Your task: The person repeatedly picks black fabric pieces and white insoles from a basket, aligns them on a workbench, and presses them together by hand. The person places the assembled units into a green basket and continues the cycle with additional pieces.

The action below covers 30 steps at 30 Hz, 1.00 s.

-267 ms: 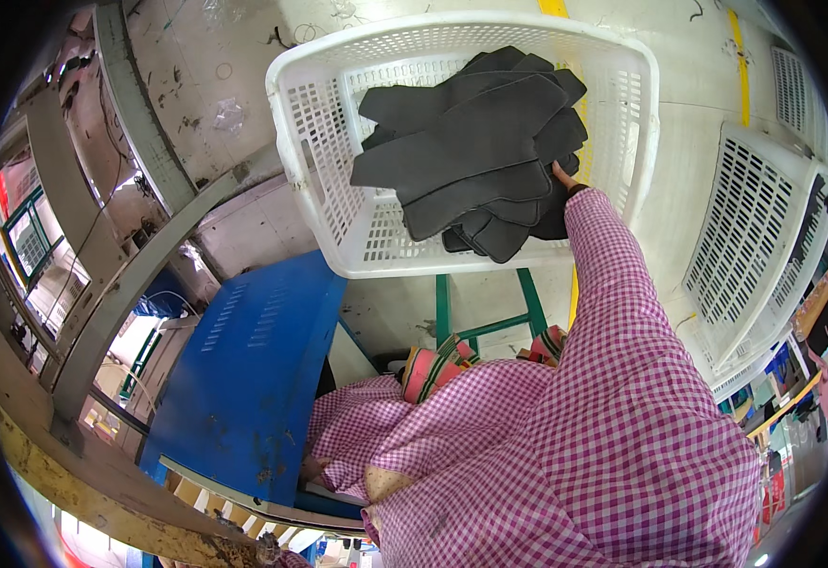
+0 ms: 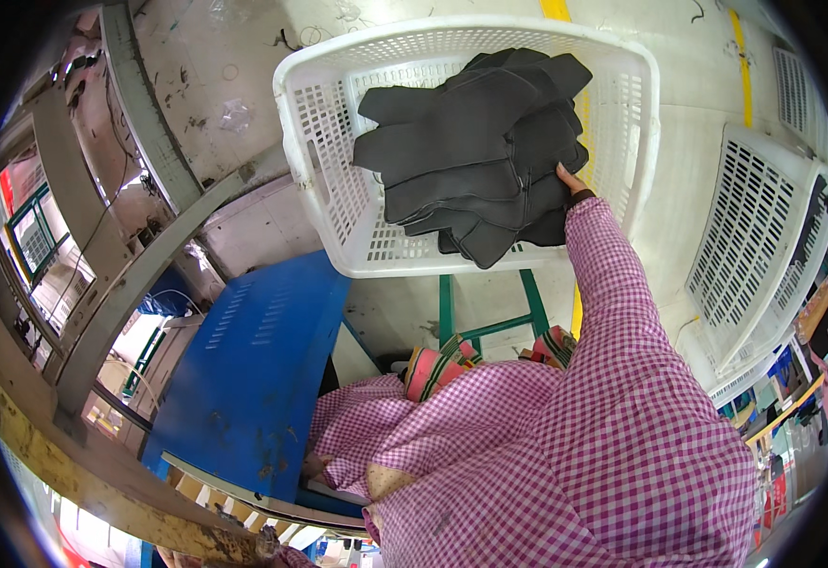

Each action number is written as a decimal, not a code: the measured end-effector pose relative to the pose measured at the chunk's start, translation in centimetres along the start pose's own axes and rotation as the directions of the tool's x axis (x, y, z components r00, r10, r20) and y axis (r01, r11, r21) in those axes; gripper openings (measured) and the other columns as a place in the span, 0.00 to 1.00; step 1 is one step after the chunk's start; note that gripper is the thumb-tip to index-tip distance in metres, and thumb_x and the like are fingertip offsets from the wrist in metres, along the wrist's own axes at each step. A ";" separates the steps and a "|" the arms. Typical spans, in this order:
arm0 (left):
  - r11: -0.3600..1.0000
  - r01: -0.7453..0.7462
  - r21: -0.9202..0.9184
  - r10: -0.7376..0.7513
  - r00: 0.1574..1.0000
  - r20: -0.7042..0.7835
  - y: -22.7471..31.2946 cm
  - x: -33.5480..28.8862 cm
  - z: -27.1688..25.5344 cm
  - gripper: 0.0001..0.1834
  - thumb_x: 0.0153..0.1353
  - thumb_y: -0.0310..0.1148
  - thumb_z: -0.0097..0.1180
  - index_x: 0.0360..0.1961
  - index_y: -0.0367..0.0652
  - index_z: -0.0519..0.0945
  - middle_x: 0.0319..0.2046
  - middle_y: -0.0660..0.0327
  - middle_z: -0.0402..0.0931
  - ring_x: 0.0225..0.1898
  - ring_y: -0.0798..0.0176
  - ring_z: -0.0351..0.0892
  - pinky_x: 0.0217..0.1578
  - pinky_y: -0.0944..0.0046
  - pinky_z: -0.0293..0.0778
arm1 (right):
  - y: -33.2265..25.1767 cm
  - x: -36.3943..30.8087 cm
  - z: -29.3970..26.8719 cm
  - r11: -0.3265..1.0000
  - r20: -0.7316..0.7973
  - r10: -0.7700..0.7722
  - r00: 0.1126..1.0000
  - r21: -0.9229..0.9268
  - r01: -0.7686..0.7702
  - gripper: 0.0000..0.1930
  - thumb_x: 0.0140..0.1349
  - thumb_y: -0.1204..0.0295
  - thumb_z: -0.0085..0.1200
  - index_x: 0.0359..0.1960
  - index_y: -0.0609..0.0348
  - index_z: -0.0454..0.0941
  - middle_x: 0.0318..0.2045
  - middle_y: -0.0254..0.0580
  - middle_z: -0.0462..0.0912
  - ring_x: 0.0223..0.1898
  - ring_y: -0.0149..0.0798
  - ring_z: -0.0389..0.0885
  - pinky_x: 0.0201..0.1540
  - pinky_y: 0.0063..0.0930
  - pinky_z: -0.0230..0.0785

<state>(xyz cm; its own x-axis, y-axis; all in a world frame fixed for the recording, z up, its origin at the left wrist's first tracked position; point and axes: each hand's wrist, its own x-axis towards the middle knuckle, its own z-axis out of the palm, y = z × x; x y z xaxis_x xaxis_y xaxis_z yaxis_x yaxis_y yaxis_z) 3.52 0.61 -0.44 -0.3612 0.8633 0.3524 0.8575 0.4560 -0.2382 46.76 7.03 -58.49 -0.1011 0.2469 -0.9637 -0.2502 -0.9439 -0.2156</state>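
A heap of flat, dark grey-black cut pieces (image 2: 461,142), some with stitched-looking edges, lies overlapping in a white perforated plastic basket (image 2: 649,151). My right arm, in a pink-and-white checked sleeve, reaches over the basket's near rim. At the heap's right edge, my right hand (image 2: 575,182) is closed on the pieces, its thumb showing and its other fingers hidden among them. I cannot make out my left hand; only a bit of checked cloth (image 2: 293,557) shows at the lower edge.
A blue metal cabinet (image 2: 253,369) stands left of my legs, beside a grey metal frame (image 2: 182,256) and a worn yellow beam (image 2: 101,492). Green stool-like legs (image 2: 494,327) show below the basket. More white baskets (image 2: 755,227) lean at the right. Yellow lines (image 2: 741,66) mark the floor.
The pieces on the heap's right have shifted and spread, and a seam or fold now runs down the middle. My right hand has moved slightly right and down, still at the heap's edge.
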 end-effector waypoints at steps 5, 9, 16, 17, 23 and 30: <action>1.000 -0.003 -0.009 0.003 1.000 0.024 -1.5 -0.6 -0.4 0.33 0.62 0.57 0.47 0.52 0.36 0.69 0.42 0.45 0.72 0.44 0.45 0.74 0.42 0.44 0.72 | -3.1 -0.2 4.5 0.995 0.046 0.028 0.999 -0.100 -0.024 0.41 0.45 0.56 0.69 0.58 0.64 0.66 0.50 0.46 0.77 0.51 0.45 0.76 0.58 0.36 0.66; 1.000 -0.007 -0.006 0.007 1.000 0.026 -2.3 -1.1 -0.7 0.34 0.61 0.58 0.47 0.54 0.37 0.68 0.43 0.45 0.72 0.44 0.44 0.74 0.41 0.44 0.73 | -4.4 -0.4 6.9 0.981 0.059 0.034 0.998 -0.191 -0.022 0.36 0.45 0.59 0.70 0.55 0.64 0.70 0.49 0.46 0.78 0.50 0.44 0.77 0.57 0.35 0.67; 0.998 -0.048 0.051 0.045 0.998 0.052 -3.2 -2.1 -1.4 0.38 0.60 0.60 0.47 0.58 0.38 0.65 0.44 0.45 0.71 0.44 0.43 0.75 0.39 0.43 0.74 | -3.6 -0.2 7.7 0.971 0.102 0.062 0.993 -0.235 -0.037 0.29 0.44 0.63 0.71 0.48 0.63 0.77 0.46 0.45 0.80 0.48 0.43 0.78 0.55 0.34 0.69; 0.995 -0.063 0.072 0.059 0.997 0.058 -3.4 -2.2 -1.7 0.38 0.60 0.61 0.47 0.59 0.39 0.64 0.44 0.46 0.71 0.44 0.43 0.75 0.38 0.43 0.74 | -3.4 -0.2 7.7 0.983 0.126 0.071 0.989 -0.177 -0.048 0.29 0.44 0.65 0.70 0.49 0.64 0.77 0.45 0.45 0.81 0.47 0.44 0.78 0.55 0.36 0.69; 0.901 -0.313 0.300 0.288 0.949 0.127 -5.2 -2.6 -2.5 0.41 0.59 0.62 0.48 0.62 0.40 0.62 0.45 0.46 0.71 0.43 0.42 0.75 0.36 0.43 0.75 | -3.2 -0.4 7.4 0.997 0.218 0.049 0.975 -0.066 -0.035 0.34 0.44 0.67 0.70 0.53 0.66 0.72 0.47 0.49 0.79 0.49 0.49 0.77 0.54 0.43 0.70; 0.909 0.344 -0.236 -0.318 0.937 0.144 -5.9 -3.6 -2.6 0.29 0.66 0.54 0.36 0.54 0.41 0.69 0.56 0.50 0.68 0.55 0.52 0.72 0.51 0.51 0.74 | -2.6 -0.4 9.9 0.778 -0.189 -0.416 0.889 -0.579 0.241 0.56 0.32 0.50 0.75 0.62 0.68 0.60 0.58 0.55 0.69 0.58 0.51 0.69 0.59 0.39 0.63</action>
<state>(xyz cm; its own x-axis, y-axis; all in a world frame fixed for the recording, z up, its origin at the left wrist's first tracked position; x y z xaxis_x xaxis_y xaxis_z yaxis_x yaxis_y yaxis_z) 0.70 -5.73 2.09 -0.6638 0.6952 0.2758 0.7412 0.6608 0.1182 37.89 11.57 -55.96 0.1961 0.5712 -0.7970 0.3387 -0.8022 -0.4916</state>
